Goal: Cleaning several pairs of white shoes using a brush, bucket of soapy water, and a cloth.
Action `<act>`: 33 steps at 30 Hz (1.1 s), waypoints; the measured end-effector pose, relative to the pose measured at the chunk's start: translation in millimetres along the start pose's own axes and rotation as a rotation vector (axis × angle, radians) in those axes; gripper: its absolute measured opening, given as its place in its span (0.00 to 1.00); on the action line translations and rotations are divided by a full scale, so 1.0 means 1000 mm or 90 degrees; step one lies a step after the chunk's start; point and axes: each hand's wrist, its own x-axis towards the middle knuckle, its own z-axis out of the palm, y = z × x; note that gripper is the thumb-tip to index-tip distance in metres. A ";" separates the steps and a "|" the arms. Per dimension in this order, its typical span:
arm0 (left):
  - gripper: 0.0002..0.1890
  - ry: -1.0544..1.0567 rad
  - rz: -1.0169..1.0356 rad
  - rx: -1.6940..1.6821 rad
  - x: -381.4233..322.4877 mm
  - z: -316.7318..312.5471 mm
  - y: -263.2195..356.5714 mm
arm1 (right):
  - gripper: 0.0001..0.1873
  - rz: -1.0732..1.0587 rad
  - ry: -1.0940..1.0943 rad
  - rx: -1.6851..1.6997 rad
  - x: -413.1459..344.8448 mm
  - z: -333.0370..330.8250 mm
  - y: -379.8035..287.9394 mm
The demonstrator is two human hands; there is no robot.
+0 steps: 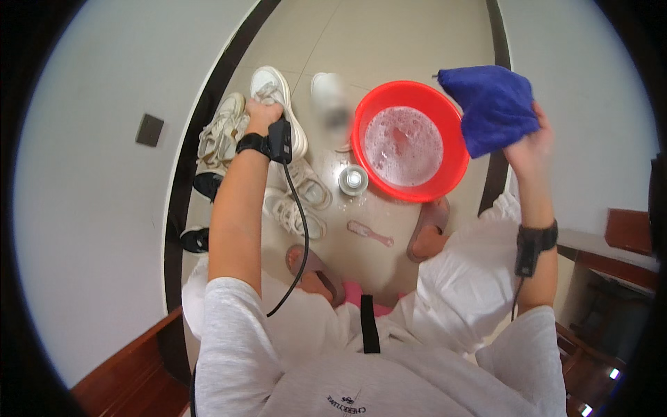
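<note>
My left hand (264, 113) grips a white sneaker (271, 83) near its laces, with the toe pointing away from me. Raised at the right, my right hand (534, 143) holds a blue cloth (495, 109) that hangs beside the rim of a red plastic basin (461, 169). Foamy water (404, 146) fills the basin's bottom. Between the sneaker and the basin lies another white shoe (327, 91), its near part blurred. A small round container (353, 180) stands by the basin, and a pink-handled brush (370, 233) rests on the floor between my feet.
More pale sneakers (224, 125) line the left wall, with two black-and-white shoes (195, 240) partly hidden by my arm. A pair of off-white lace-up shoes (297, 213) sits near my left slipper (318, 273). Water drops wet the tile floor (380, 208). Wooden furniture (135, 372) stands at lower left.
</note>
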 end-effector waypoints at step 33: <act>0.19 0.172 -0.211 0.133 0.082 -0.025 -0.178 | 0.17 0.010 0.043 0.033 -0.003 -0.030 -0.037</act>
